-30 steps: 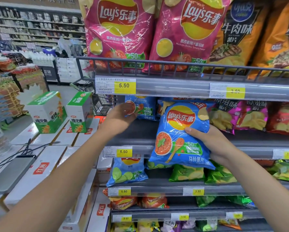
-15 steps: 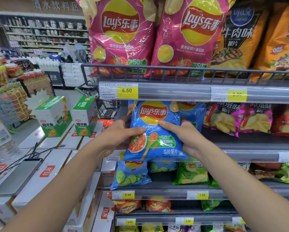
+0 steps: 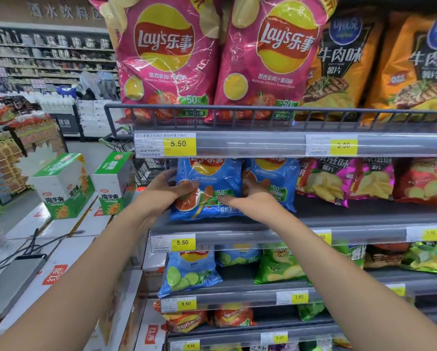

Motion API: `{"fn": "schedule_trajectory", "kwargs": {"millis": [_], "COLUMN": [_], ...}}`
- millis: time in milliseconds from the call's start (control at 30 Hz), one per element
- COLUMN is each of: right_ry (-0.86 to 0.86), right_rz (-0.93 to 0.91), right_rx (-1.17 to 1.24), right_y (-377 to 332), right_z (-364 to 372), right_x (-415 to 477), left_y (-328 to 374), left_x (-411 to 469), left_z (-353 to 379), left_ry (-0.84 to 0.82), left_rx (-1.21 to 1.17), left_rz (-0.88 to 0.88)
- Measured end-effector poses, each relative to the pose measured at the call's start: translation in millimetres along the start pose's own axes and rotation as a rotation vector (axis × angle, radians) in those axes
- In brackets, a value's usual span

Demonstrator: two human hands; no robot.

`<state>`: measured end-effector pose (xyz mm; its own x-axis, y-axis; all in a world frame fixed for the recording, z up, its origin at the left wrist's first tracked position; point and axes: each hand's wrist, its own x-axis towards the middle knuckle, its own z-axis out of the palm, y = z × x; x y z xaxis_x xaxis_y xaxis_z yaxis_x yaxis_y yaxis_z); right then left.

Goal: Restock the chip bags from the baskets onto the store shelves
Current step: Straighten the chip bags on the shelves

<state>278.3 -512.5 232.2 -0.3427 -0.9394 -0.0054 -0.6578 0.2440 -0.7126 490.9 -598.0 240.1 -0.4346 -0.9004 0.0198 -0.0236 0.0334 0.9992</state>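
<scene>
Since a moment ago the blue chip bag [image 3: 208, 191] has gone back onto the shelf [image 3: 339, 219], at 9 o'clock of a second blue bag [image 3: 275, 183]. Left hand [image 3: 165, 191] and right hand [image 3: 253, 198] press it with loose fingers; placing looks nearly finished.

I am seeing the shelf rail [image 3: 288, 144] hiding the top of the blue chip bag [image 3: 212, 183]. My left hand [image 3: 166, 191] is covering its lower left corner. The top edge is cropping the pink bags [image 3: 166, 59]. Far aisle shelves [image 3: 48, 57] are blurring.
</scene>
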Motion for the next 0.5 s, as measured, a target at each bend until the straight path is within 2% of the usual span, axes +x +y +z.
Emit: {"fn": "schedule_trajectory", "kwargs": {"millis": [100,200,367,500], "right_ry": [-0.003,-0.005,0.038,0.061], "right_rz": [0.028,0.068,0.098,0.084], "right_rx": [-0.032,-0.024,-0.043,0.018], "right_y": [-0.6,1.2,-2.7,-4.2], "right_z": [1.8,5.9,10.5,15.3], "right_x": [8.2,12.9,22.0,30.2], "left_y": [-14.2,-25.7,-27.4,-27.4], "left_x": [11.6,20.1,34.7,45.5], "left_z": [-9.3,-16.4,-18.0,-18.7], "left_ry": [-0.119,-0.169,-0.155,-0.079], "left_rx": [0.142,0.279,0.360,0.440], "left_rz": [-0.004,0.041,0.117,0.168]}}
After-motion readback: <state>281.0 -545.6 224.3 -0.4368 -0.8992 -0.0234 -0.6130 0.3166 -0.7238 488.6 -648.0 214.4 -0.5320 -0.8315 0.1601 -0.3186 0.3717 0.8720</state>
